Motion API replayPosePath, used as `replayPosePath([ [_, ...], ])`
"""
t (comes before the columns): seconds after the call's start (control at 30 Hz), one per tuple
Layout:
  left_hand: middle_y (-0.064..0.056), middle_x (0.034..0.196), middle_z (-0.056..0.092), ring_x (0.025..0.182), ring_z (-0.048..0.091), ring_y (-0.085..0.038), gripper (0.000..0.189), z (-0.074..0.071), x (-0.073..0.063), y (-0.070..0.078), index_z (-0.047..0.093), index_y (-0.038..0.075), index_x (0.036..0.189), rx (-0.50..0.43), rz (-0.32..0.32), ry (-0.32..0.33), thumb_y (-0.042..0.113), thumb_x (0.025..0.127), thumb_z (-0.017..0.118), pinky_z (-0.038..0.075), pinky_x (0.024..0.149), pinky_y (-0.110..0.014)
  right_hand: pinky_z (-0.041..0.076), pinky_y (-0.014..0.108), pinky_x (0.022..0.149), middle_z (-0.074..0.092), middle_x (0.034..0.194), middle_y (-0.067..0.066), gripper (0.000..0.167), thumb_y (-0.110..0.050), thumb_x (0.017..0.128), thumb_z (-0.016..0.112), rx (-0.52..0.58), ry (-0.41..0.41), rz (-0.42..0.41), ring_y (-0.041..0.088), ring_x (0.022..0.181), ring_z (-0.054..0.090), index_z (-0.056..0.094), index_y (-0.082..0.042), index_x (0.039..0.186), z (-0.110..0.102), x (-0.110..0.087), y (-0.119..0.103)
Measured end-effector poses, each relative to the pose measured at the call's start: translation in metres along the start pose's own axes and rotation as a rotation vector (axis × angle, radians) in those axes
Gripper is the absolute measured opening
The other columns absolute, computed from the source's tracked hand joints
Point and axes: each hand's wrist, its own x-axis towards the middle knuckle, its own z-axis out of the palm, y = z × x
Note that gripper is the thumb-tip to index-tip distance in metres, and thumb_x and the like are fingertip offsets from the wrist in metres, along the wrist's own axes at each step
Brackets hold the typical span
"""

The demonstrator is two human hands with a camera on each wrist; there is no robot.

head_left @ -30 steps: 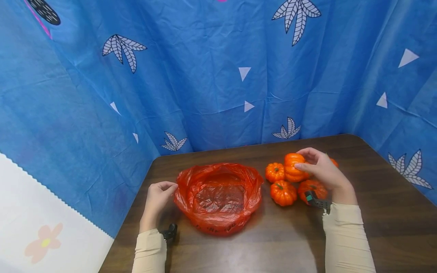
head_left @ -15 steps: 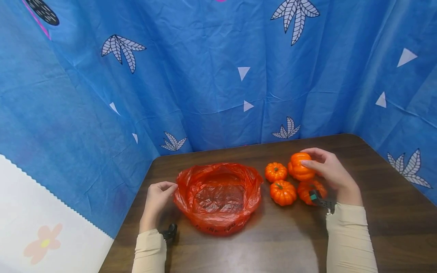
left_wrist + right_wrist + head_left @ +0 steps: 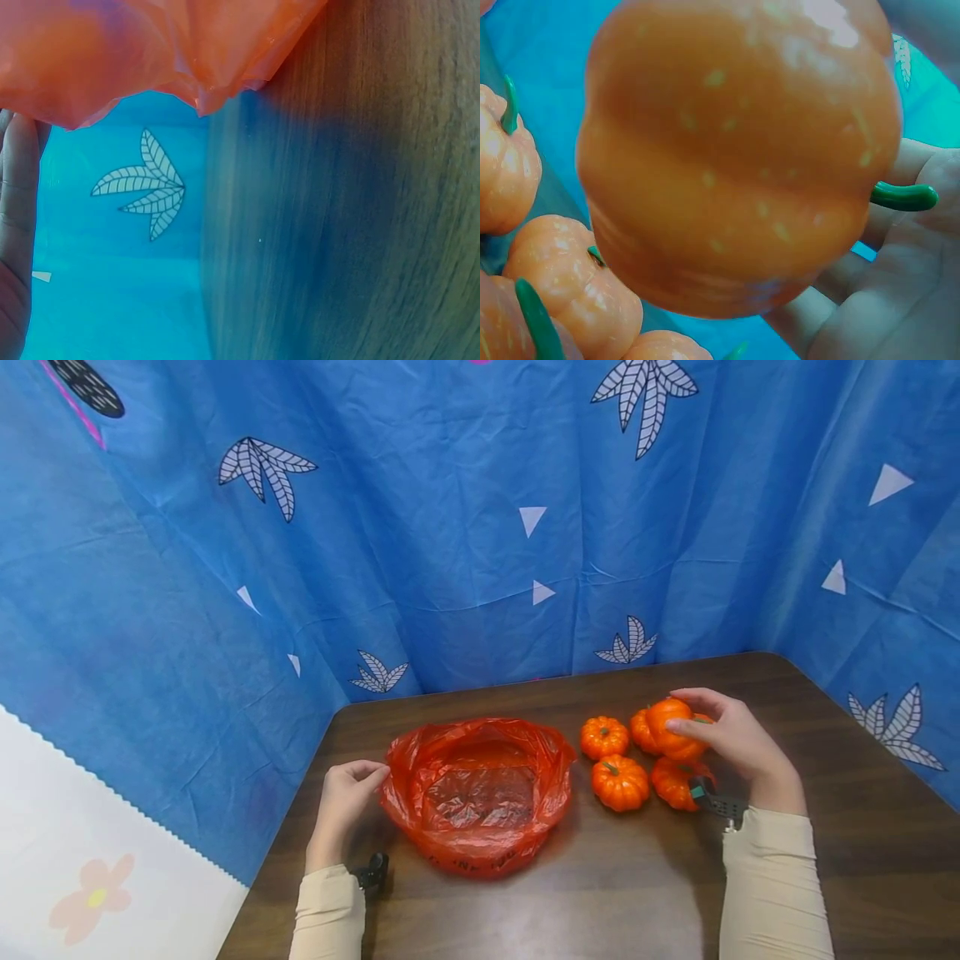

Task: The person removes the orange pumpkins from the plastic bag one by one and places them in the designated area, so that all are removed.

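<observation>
An orange toy pumpkin [image 3: 670, 727] is held between the thumb and fingers of my right hand [image 3: 742, 743], above other pumpkins. The right wrist view shows this pumpkin [image 3: 735, 165] large, its green stem [image 3: 905, 196] pointing toward the palm. My left hand [image 3: 341, 806] pinches the left rim of a red plastic bag [image 3: 480, 852], which lies spread with its mouth up on the table. No pumpkin shows inside it. In the left wrist view the red plastic [image 3: 217, 52] hangs across the top, beside a finger [image 3: 19, 180].
Left of the held pumpkin sit a small pumpkin [image 3: 603, 737] and one with a green stem [image 3: 620, 783]. Another pumpkin [image 3: 675, 783] stands partly behind the right wrist camera. The dark wooden table [image 3: 570, 902] ends at a blue patterned curtain [image 3: 465, 552].
My right hand has moved right with the pumpkin, away from the bag and turning it, uncovering part of a pumpkin behind. My left hand keeps its place on the bag's rim.
</observation>
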Motion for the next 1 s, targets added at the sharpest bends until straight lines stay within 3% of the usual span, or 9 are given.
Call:
replayPosePath([
  [0.07, -0.012, 0.094, 0.077, 0.079, 0.068, -0.021, 0.025, 0.000, -0.001, 0.000, 0.078, 0.003, 0.100, 0.004, -0.004, 0.000, 0.026, 0.094, 0.071, 0.061, 0.083, -0.044, 0.048, 0.060, 0.103, 0.044, 0.149, 0.025, 0.067, -0.044, 0.095, 0.065, -0.002, 0.000, 0.009, 0.047, 0.135, 0.040, 0.043, -0.006, 0.146, 0.000, 0.000, 0.000],
  [0.23, -0.012, 0.096, 0.077, 0.081, 0.068, -0.021, 0.026, -0.001, -0.002, -0.001, 0.077, 0.003, 0.101, 0.008, -0.004, 0.000, 0.027, 0.094, 0.071, 0.061, 0.083, -0.044, 0.058, 0.040, 0.087, 0.047, 0.146, 0.025, 0.066, -0.047, 0.095, 0.064, -0.025, 0.013, 0.048, 0.042, 0.124, 0.050, 0.046, -0.007, 0.144, -0.001, 0.002, 0.003],
  [0.4, -0.012, 0.094, 0.077, 0.080, 0.068, -0.021, 0.026, -0.002, -0.002, -0.001, 0.078, 0.003, 0.101, 0.005, -0.001, -0.001, 0.027, 0.093, 0.071, 0.061, 0.082, -0.044, 0.059, 0.047, 0.088, 0.044, 0.148, 0.026, 0.068, -0.047, 0.095, 0.064, -0.026, 0.008, 0.067, 0.044, 0.125, 0.049, 0.045, -0.008, 0.148, -0.002, 0.002, 0.008],
  [0.63, -0.011, 0.091, 0.077, 0.081, 0.066, -0.021, 0.026, -0.004, -0.001, -0.002, 0.078, 0.003, 0.099, -0.002, 0.017, 0.004, 0.027, 0.093, 0.071, 0.061, 0.080, -0.041, 0.057, 0.026, 0.080, 0.044, 0.148, 0.027, 0.067, -0.045, 0.095, 0.064, -0.030, 0.011, 0.050, 0.042, 0.123, 0.051, 0.046, -0.007, 0.148, -0.006, 0.000, 0.012],
  [0.7, -0.011, 0.091, 0.077, 0.080, 0.066, -0.021, 0.026, -0.004, -0.001, -0.003, 0.078, 0.003, 0.099, -0.007, 0.016, 0.002, 0.027, 0.093, 0.071, 0.061, 0.080, -0.041, 0.058, 0.031, 0.083, 0.044, 0.148, 0.026, 0.067, -0.046, 0.095, 0.065, -0.046, 0.015, 0.050, 0.042, 0.124, 0.050, 0.047, -0.007, 0.146, -0.007, -0.002, 0.013],
  [0.87, -0.011, 0.091, 0.077, 0.078, 0.067, -0.020, 0.025, -0.004, -0.001, -0.003, 0.078, 0.002, 0.100, -0.008, 0.021, 0.012, 0.025, 0.093, 0.071, 0.061, 0.080, -0.043, 0.051, 0.061, 0.097, 0.042, 0.150, 0.028, 0.072, -0.051, 0.092, 0.067, -0.099, 0.015, 0.062, 0.048, 0.130, 0.042, 0.048, -0.007, 0.145, -0.010, -0.007, 0.013],
  [1.0, -0.012, 0.091, 0.077, 0.079, 0.067, -0.021, 0.025, -0.005, -0.001, -0.001, 0.078, 0.002, 0.100, -0.005, 0.022, 0.013, 0.026, 0.093, 0.071, 0.061, 0.081, -0.043, 0.053, 0.060, 0.095, 0.041, 0.150, 0.030, 0.075, -0.050, 0.091, 0.069, -0.124, 0.022, 0.061, 0.050, 0.129, 0.041, 0.047, -0.005, 0.146, -0.015, -0.010, 0.016],
])
